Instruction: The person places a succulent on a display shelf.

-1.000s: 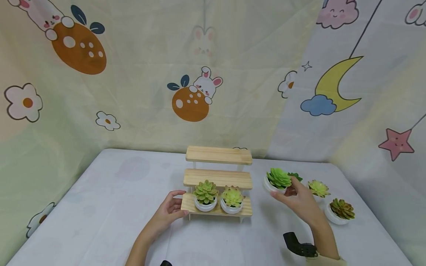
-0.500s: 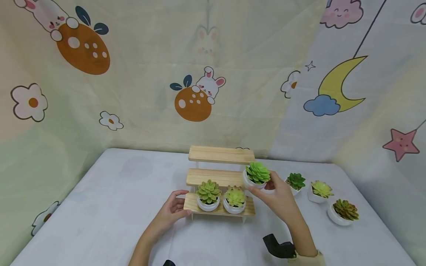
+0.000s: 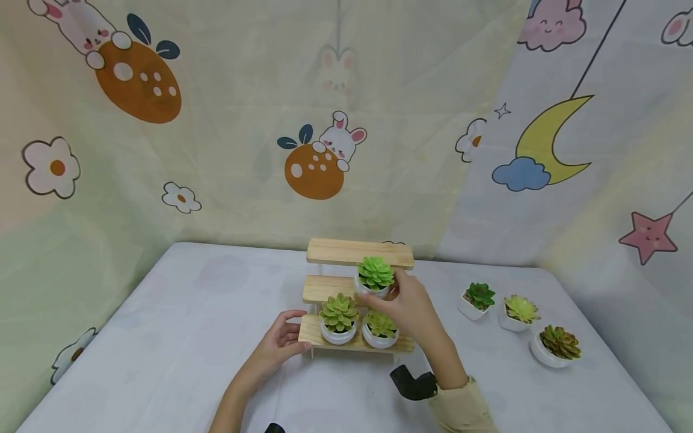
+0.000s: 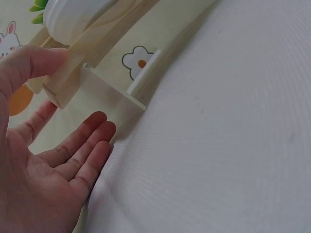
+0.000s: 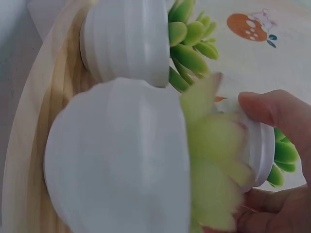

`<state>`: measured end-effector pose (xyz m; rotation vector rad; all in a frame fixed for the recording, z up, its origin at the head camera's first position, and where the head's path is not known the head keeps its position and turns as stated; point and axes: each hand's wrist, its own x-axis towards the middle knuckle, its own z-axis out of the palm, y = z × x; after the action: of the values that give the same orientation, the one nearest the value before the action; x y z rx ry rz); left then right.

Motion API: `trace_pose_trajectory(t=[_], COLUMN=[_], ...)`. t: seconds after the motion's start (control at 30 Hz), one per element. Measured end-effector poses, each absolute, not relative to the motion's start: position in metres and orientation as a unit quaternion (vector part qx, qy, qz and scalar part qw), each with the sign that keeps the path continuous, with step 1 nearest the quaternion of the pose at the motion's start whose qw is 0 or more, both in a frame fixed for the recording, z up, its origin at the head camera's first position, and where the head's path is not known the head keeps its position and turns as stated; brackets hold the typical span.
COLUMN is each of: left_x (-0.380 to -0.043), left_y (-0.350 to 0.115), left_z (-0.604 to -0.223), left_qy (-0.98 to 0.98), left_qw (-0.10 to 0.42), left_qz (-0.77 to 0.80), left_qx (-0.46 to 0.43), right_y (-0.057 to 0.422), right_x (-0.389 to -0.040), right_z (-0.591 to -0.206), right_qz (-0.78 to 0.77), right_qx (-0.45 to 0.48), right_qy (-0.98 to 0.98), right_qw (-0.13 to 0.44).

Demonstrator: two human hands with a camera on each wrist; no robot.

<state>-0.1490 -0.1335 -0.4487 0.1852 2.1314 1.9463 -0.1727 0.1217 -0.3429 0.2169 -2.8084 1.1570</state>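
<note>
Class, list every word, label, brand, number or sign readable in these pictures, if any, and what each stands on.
None: no readable text shows in any view.
White pots: no lettering visible.
Wooden shelf: only grain.
Wall cloth: drawings only, such as a moon and a star.
Black wrist piece: any marking would be too small to read.

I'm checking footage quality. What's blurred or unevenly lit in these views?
Head: soft, diffuse light, faint shadow below the wooden tiered stand; left wrist: dimmer, with the left hand fairly clear; right wrist: the nearest succulent blurred, the printed bunny in the background soft.
</note>
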Motion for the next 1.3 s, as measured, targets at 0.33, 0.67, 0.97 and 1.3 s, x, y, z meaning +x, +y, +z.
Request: trace_pose_trajectory(t=[0.33,0.67,0.97,1.3], left_x=[-0.15,-0.151,-0.149,-0.149], left_y=[-0.132,-0.132,-0.133,-0.133], left_z=[-0.451,-0.452,-0.451,-0.451], left_qy=[0.726,0.726,0.732,0.736], left_qw=[0.124,0.128,0.125,0.118], left_qz=[0.673,0.672,0.667,0.664], left_qx=[0.066,0.064,0.059,0.065], right_y=[0.102,0.093,0.089,0.077], right_x=[-0.181,-0.183,-0.184,-0.182], right_z=[-0.346,-0.347,-0.345,-0.344], right_qz=[0.347,0.312,0.323,0.315], right_qx=[0.075,0.067,0.067,0.075], right_qy=[-0.932,-0.945,-0.942,-0.944], right_qw=[0.067,0.069,0.056,0.068])
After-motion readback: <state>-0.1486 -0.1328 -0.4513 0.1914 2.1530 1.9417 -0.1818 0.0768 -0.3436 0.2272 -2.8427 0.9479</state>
